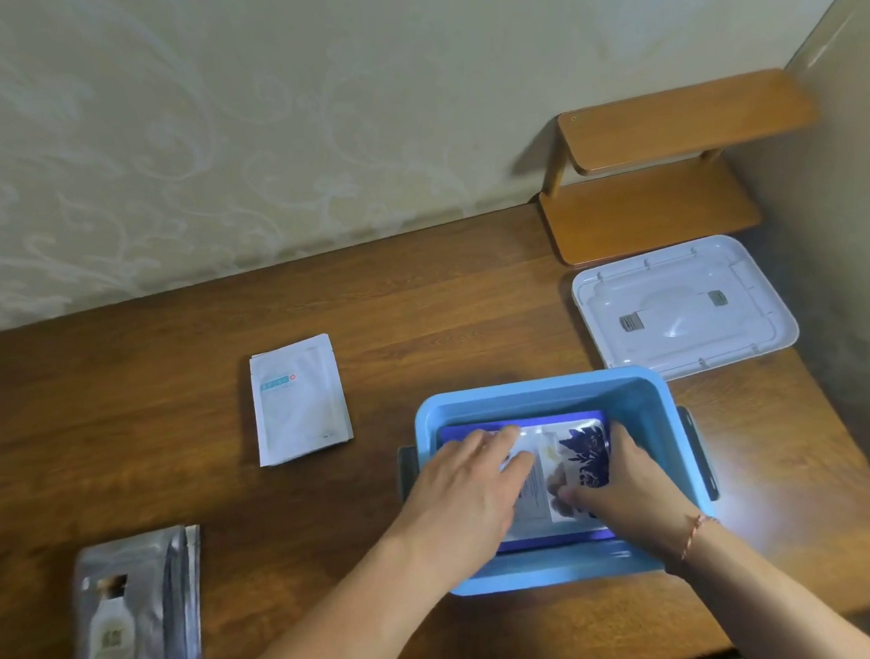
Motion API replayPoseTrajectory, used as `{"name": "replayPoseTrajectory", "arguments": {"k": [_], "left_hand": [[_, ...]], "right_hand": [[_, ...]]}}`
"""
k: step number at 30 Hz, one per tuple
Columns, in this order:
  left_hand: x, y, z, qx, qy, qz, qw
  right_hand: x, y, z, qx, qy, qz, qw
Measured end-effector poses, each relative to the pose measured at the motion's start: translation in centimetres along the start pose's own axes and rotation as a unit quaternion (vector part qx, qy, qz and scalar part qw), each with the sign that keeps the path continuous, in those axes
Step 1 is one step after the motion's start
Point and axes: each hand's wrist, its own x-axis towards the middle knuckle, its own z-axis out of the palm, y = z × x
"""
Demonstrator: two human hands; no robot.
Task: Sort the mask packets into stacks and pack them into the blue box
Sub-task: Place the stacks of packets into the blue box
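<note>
On the desk [421, 304] the blue box [540, 391] holds the blue-patterned packets [583, 455] under both my grips, left hand [464, 486] flat, right hand [624, 491] curled on their edge, while the white stack [299, 400], long axis running away from me, lies nearer my left.

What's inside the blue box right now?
Inside the blue box: a stack of purple-edged mask packets, with the left hand and right hand on top. The hands cover much of the top packet; the count underneath is hidden.
</note>
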Motion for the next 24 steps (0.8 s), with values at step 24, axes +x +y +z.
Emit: {"name": "replayPoseTrajectory", "arguments": {"k": [24], "left_hand": [[1.8, 2.6, -1.2, 0.134, -0.223, -0.136, 0.956]], "right_hand": [[1.7, 1.1, -0.4, -0.471, 0.047, -0.362, 0.803]]}}
